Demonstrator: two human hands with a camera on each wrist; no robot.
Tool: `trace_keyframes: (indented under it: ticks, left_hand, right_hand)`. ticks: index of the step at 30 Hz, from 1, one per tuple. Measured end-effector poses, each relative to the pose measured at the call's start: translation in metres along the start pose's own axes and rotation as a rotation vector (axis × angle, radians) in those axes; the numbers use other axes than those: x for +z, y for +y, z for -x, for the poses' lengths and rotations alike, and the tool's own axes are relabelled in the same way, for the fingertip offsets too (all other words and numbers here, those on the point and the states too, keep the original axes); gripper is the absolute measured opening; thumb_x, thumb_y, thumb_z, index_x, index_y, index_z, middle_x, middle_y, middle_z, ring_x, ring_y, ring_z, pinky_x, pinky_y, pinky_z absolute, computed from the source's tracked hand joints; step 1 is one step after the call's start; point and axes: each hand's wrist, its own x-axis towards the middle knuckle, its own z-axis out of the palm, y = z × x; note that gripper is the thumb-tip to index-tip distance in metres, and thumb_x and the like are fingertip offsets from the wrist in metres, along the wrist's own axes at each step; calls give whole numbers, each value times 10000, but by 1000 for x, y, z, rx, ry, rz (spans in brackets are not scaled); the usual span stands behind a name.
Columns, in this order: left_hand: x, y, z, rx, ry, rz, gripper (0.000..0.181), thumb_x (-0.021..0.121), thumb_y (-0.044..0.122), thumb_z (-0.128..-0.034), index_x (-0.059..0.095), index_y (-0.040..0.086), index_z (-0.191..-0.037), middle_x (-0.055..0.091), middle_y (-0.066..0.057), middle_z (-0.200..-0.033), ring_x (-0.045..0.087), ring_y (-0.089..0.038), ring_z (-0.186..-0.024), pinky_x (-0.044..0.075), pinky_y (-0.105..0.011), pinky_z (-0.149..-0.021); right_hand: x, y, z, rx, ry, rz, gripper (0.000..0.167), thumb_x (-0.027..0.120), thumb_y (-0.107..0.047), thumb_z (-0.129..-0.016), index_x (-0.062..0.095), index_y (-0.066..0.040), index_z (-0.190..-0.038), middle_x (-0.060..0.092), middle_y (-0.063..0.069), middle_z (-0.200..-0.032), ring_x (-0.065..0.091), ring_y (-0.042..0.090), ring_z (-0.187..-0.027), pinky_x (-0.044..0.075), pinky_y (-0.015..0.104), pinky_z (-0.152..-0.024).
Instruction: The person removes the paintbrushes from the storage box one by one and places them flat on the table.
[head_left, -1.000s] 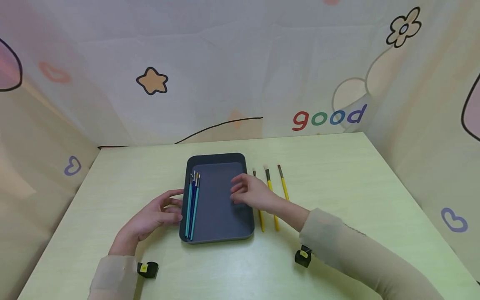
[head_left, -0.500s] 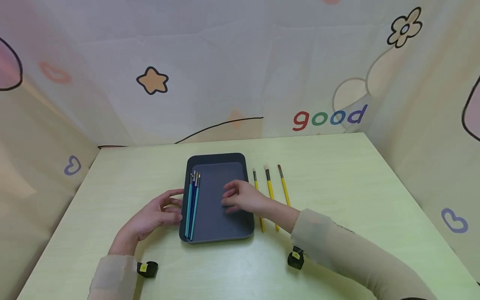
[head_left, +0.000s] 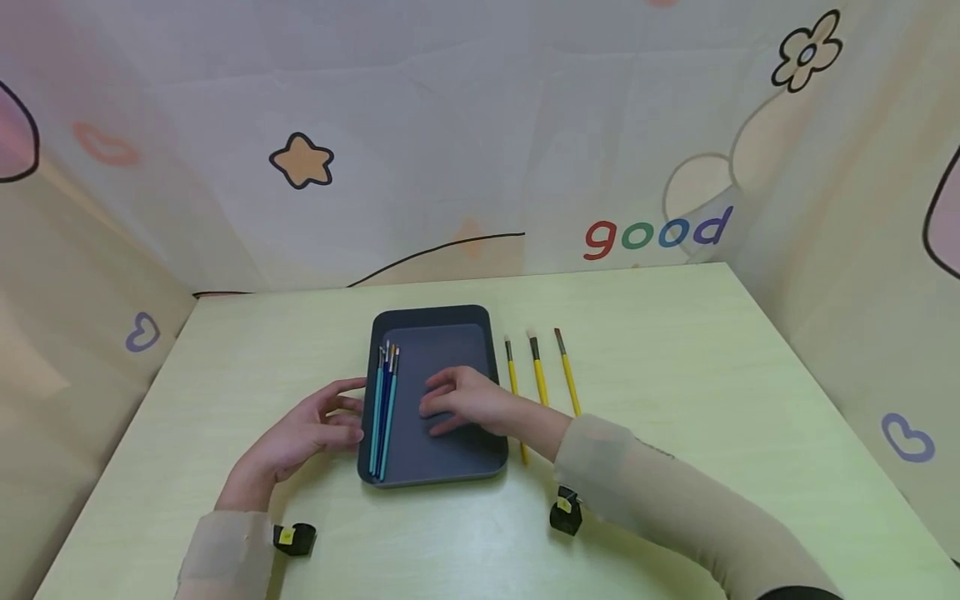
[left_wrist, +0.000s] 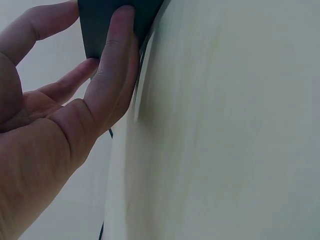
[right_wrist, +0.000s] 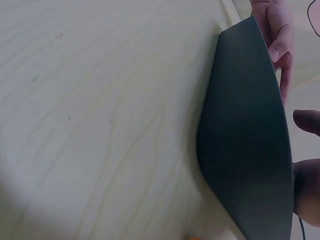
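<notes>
A dark grey rectangular tray (head_left: pixel 442 482) lies on the table. Several thin paintbrushes (head_left: pixel 385 417) with teal and blue handles lie lengthwise along its left inner side, bristles away from me. Against the tray's left wall rests my left hand (head_left: pixel 318 421); the left wrist view shows its fingertips touching the dark tray side (left_wrist: pixel 102 27). Over the middle of the tray hovers my right hand (head_left: pixel 472 400), fingers bent loosely with nothing seen between them. To the right of the tray, three yellow-handled paintbrushes (head_left: pixel 568 379) lie on the table, partly covered by my right forearm.
The pale wood-grain table (head_left: pixel 675 375) ends at a patterned cloth backdrop (head_left: pixel 450 150), which also hangs at both sides. A small black wrist camera (head_left: pixel 294 539) sits below my left sleeve, and another black camera (head_left: pixel 566 511) below my right sleeve.
My right hand has moved left, from the tray's right rim to above its middle, carrying nothing visible. My left hand stays at the tray's left wall. The paintbrushes have not moved.
</notes>
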Motion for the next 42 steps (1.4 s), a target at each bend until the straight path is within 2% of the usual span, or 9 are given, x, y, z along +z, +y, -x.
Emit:
trace_keyframes:
  ticks: [8,13,23,30,42]
  left_hand:
    - [1,2,0,-1,-5,6,788,695,11,-919,286,50,-1592,420,-290,-1382,585,-341,-1143,572,-389,-914]
    - [2,2,0,-6,-6,6,789,695,13,-918,287,53,-1592,417,-288,-1384,580,-343,-1145,571,-386,-912]
    - [2,2,0,-8,-8,14,790,694,9,-921,283,52,-1594,413,-292,-1383,581,-343,-1151,571,-396,-917]
    - [2,3,1,-13,-10,23,788,693,5,-920,290,63,-1595,410,-290,-1390,585,-345,-1157,567,-397,-925]
    - [1,1,2,-13,-12,14,784,690,14,-922,296,76,-1597,415,-280,-1397,585,-341,-1166,567,-392,-925]
  right_hand:
    - [12,0,-3,16,-32,-70,476,633,-48,-1006,449,136,-1405,669,220,-1197,652,331,-1165,587,431,-881]
    - [21,-1,-7,17,-17,-86,454,615,-61,-1018,461,144,-1394,644,191,-1189,647,324,-1171,576,441,-906]
    - [37,-4,-16,9,58,-74,405,626,-43,-1004,510,152,-1341,650,227,-1195,661,345,-1136,579,457,-891]
    - [43,-3,-25,22,78,-88,376,641,-51,-1000,544,139,-1310,673,209,-1129,674,350,-1111,589,458,-866]
    - [56,0,-34,-6,106,-26,363,684,-44,-967,584,113,-1278,641,151,-1077,678,282,-988,588,425,-876]
